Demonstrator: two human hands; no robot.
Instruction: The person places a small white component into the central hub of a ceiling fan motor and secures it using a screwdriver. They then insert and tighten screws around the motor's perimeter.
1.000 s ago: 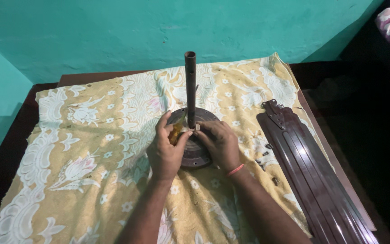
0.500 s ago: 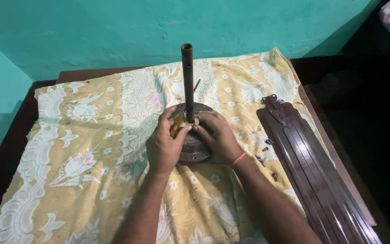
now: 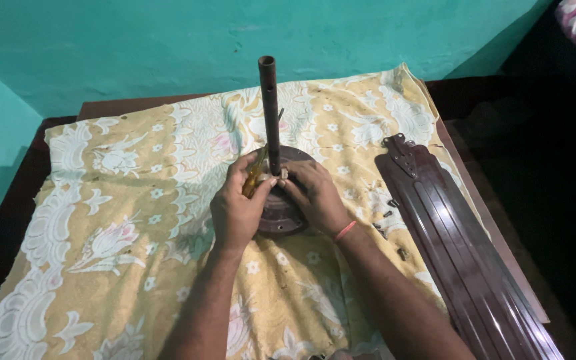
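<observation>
A round dark ceiling-fan motor (image 3: 287, 215) lies flat on a yellow floral cloth (image 3: 121, 220), with its dark rod (image 3: 269, 110) standing upright from the middle. My left hand (image 3: 238, 207) rests on the motor's left side and grips a yellow-handled screwdriver (image 3: 255, 177) that points toward the base of the rod. My right hand (image 3: 315, 195) lies on the motor's right side, fingertips pinched at a small pale part beside the rod. A red band circles my right wrist.
Long brown fan blades (image 3: 461, 247) lie stacked along the table's right edge. Several small screws (image 3: 389, 213) are scattered on the cloth between the blades and the motor. A teal wall (image 3: 168, 47) stands behind the table; dark floor lies to the right.
Both hands stay on the motor at the rod's base, with only small shifts of the fingers. The camera view has tilted slightly.
</observation>
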